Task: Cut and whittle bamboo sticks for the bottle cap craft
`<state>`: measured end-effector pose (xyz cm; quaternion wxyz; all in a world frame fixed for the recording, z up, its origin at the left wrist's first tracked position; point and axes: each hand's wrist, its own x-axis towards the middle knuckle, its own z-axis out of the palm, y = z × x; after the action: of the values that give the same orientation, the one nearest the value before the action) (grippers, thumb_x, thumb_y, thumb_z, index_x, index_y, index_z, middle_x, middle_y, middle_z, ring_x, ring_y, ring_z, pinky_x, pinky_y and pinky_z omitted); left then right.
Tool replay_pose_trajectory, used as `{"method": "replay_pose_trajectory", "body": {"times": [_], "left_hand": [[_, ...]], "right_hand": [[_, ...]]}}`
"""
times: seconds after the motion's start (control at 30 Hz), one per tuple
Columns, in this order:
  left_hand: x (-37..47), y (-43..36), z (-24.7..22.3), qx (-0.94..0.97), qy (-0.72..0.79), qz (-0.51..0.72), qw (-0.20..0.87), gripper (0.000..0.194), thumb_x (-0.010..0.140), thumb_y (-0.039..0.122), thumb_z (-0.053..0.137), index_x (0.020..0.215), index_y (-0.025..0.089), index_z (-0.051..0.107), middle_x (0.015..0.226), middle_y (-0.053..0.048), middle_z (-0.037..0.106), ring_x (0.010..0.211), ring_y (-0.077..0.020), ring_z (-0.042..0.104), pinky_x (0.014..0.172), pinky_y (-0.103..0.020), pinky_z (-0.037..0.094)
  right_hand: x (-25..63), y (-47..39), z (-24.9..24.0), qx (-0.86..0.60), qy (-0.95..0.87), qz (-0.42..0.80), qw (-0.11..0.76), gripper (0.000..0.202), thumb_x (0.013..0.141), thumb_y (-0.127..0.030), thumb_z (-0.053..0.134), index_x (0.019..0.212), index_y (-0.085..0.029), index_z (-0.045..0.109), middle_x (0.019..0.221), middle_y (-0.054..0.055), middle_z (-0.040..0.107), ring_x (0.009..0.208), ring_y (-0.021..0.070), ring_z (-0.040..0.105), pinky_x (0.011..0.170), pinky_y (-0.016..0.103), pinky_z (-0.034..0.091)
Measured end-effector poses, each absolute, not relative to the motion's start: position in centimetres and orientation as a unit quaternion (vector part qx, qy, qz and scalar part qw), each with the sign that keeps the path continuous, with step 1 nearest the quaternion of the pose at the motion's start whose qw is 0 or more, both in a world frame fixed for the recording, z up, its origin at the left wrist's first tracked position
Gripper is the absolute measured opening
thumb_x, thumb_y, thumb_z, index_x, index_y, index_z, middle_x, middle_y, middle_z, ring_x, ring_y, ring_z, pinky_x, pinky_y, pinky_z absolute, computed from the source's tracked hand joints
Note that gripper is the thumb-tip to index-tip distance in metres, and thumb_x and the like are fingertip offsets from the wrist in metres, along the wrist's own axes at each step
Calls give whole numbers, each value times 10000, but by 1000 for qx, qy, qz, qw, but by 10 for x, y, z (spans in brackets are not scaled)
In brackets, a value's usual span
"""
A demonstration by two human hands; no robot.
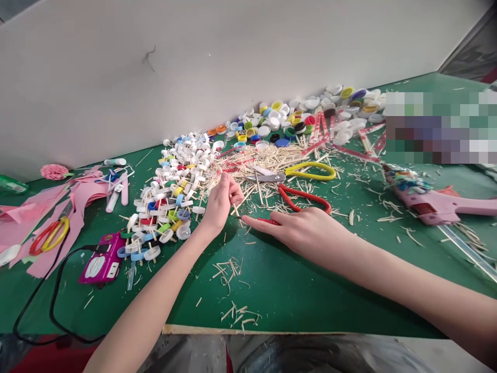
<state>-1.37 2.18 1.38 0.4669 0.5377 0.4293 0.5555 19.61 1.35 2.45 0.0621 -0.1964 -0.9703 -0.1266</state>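
Left hand [222, 203] apparently pinching stick [235, 210], table edge [209, 330] apart.

Stick [235, 209] partly hidden by left fingers [236, 195], pink glue gun [438, 206] cut off at right

Closes at the back with a tall, plain, off-white upright panel [248, 57], marked left of centre by a thin dark squiggle [149, 58]. Spreads forward from its foot as a broad, flat, green tabletop [279, 308], bordered along part of the near edge by a thin tan strip [209, 329]. Gives way past the panel's right end to a dim, grey, blurred area [469, 49], too unclear to name. Looks softly lit, with gentle shading across the panel.
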Motion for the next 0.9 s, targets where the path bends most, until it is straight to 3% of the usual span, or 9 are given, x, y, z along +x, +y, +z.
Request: {"method": "replay_pose_trajectory", "body": {"times": [0.2, 0.47, 0.77, 0.9], "left_hand": [[-11, 22, 16, 556, 445, 537, 453, 554, 890, 683, 271, 588, 220, 261, 508, 41, 269, 485, -110, 354, 516, -285, 353], [-9, 21, 18, 582, 450, 531, 420, 550, 896, 675, 259, 583, 223, 267, 507, 36, 283, 484, -115, 369, 514, -287, 370], [-9, 20, 18, 585, 462, 532, 403, 551, 896, 678, 243, 581, 226, 239, 507, 34, 257, 476, -120, 355, 511, -300, 364], [-11, 19, 18, 584, 454, 530, 414, 541, 908, 659, 241, 584, 226, 240, 513, 33, 258, 478, -121, 351, 516, -302, 366]], "right_hand": [[192, 16, 24, -178, -976, -110, 62, 606, 933, -135, 409, 1503, -258, 242, 738, -12, 642, 468, 79, 445, 455, 280, 126], [194, 11, 24, -185, -976, -92, 69, 594, 944, -153, 387, 1509, -228, 219, 662, -37, 614, 415, 72, 404, 451, 269, 147], [196, 6, 20, -185, -979, -73, 55, 594, 920, -152, 427, 1491, -231, 283, 646, -36, 606, 413, 77, 419, 453, 273, 145], [195, 6, 26, -193, -979, -23, 62, 506, 940, -204, 435, 1440, -271, 388, 680, -30, 632, 461, 75, 483, 446, 254, 156]]}}
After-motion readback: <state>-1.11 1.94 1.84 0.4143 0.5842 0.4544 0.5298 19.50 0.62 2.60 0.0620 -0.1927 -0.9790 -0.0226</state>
